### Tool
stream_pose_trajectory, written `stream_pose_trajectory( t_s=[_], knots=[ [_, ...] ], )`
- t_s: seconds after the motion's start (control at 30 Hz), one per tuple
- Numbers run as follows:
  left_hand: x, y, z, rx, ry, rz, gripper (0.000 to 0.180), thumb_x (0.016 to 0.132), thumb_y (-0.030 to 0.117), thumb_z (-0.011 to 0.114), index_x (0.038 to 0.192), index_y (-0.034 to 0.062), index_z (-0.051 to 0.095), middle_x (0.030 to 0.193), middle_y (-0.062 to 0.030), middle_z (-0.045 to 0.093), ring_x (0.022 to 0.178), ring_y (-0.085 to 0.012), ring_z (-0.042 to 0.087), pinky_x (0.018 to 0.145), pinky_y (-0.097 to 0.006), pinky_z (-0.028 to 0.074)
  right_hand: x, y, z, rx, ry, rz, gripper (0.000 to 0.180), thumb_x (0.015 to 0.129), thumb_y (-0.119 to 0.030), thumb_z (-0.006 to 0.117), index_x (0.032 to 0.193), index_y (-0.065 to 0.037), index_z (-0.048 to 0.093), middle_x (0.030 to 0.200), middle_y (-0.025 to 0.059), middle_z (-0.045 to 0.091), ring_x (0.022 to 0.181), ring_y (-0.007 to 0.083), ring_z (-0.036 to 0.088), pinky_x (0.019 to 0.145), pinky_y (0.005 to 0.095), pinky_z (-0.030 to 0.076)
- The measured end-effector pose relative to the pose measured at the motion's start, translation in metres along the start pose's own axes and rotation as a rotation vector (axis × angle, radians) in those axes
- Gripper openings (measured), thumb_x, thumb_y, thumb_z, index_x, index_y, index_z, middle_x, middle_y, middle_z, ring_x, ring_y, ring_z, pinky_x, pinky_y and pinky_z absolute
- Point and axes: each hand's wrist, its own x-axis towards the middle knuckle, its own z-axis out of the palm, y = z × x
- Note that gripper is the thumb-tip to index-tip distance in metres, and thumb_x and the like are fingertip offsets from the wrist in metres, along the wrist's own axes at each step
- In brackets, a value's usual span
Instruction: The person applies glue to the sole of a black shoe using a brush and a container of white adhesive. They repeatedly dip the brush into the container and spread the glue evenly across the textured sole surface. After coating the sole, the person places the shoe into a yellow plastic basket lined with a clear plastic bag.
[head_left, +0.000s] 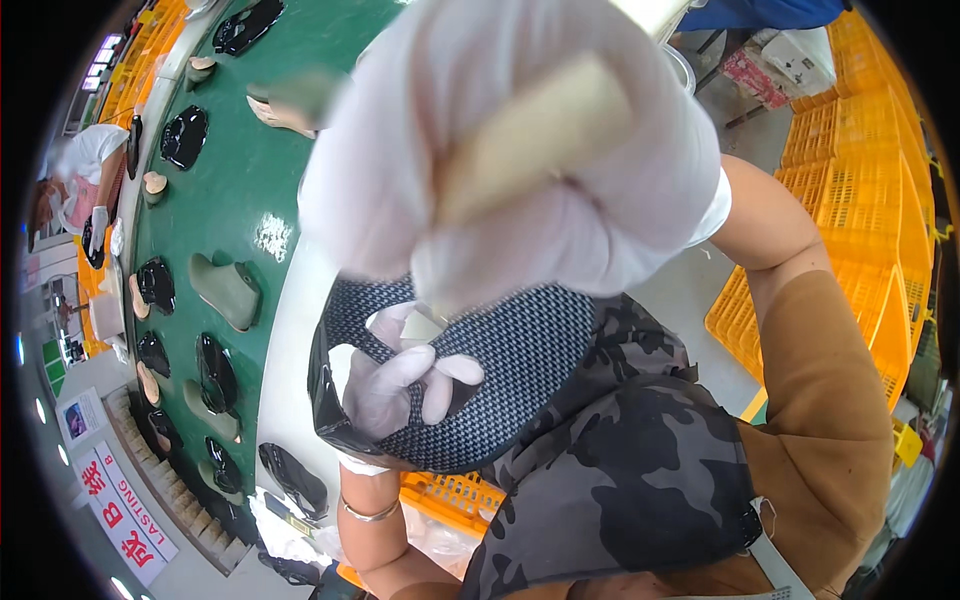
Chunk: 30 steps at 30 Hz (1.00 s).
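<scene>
My right hand [520,150], in a thin white glove, is raised close to the camera and clenched round a pale wooden handle [540,135]; the tool's working end is hidden. Below it my left hand [400,385], also gloved in white, is pushed inside a black-and-grey checked shoe upper [500,370] and holds it open from within, fingers spread against the lining. The upper rests over my lap, above a camouflage-patterned apron [640,470].
A green conveyor belt [240,200] curves along the left, carrying black uppers [185,135] and grey-green shoe lasts [228,290]. Another person in white [85,170] works at the far left. Yellow crates [860,170] are stacked at right, one more crate [450,495] under the upper.
</scene>
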Motion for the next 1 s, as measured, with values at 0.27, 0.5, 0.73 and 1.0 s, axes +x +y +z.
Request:
stream_pose_trajectory(
  t_s=[0.27, 0.5, 0.73, 1.0],
  knots=[
    [-0.003, 0.006, 0.02, -0.009, -0.03, -0.028, 0.033, 0.078, 0.001, 0.043, 0.111, -0.0025, 0.042, 0.065, -0.0147, 0.052, 0.042, -0.0202, 0.047, 0.044, -0.033, 0.043, -0.012, -0.037, -0.019, -0.308, -0.325, 0.322, 0.026, 0.077, -0.01, 0.064, 0.1, -0.004, 0.055, 0.093, 0.0082, 0.06, 0.081, 0.0202, 0.059, 0.071, 0.0296, 0.047],
    [-0.005, 0.004, 0.015, 0.149, 0.093, -0.093, 0.036, 0.077, 0.0, 0.042, 0.113, -0.0036, 0.042, 0.07, -0.0161, 0.055, 0.043, -0.0173, 0.048, 0.046, -0.029, 0.043, -0.009, -0.017, -0.034, 0.101, -0.329, 0.26, 0.014, 0.083, -0.012, 0.058, 0.088, -0.005, 0.047, 0.08, 0.007, 0.054, 0.066, 0.0206, 0.056, 0.058, 0.0299, 0.045],
    [-0.016, 0.012, 0.032, 0.199, 0.237, -0.009, 0.034, 0.079, 0.005, 0.046, 0.112, -0.0057, 0.047, 0.078, -0.0089, 0.057, 0.055, -0.0108, 0.052, 0.053, -0.021, 0.044, -0.012, -0.026, -0.007, -0.39, -0.105, 0.429, 0.017, 0.082, -0.022, 0.061, 0.084, -0.009, 0.05, 0.059, 0.0055, 0.05, 0.054, 0.0204, 0.055, 0.048, 0.0286, 0.043],
    [-0.02, -0.009, 0.018, 0.169, 0.252, 0.254, 0.031, 0.08, -0.002, 0.04, 0.11, -0.0093, 0.045, 0.089, -0.0174, 0.059, 0.049, -0.0122, 0.048, 0.047, -0.02, 0.042, -0.005, -0.042, -0.009, -0.364, -0.087, 0.466, 0.008, 0.087, -0.009, 0.053, 0.091, -0.005, 0.049, 0.072, 0.0045, 0.054, 0.062, 0.0135, 0.054, 0.055, 0.0243, 0.044]
  ],
)
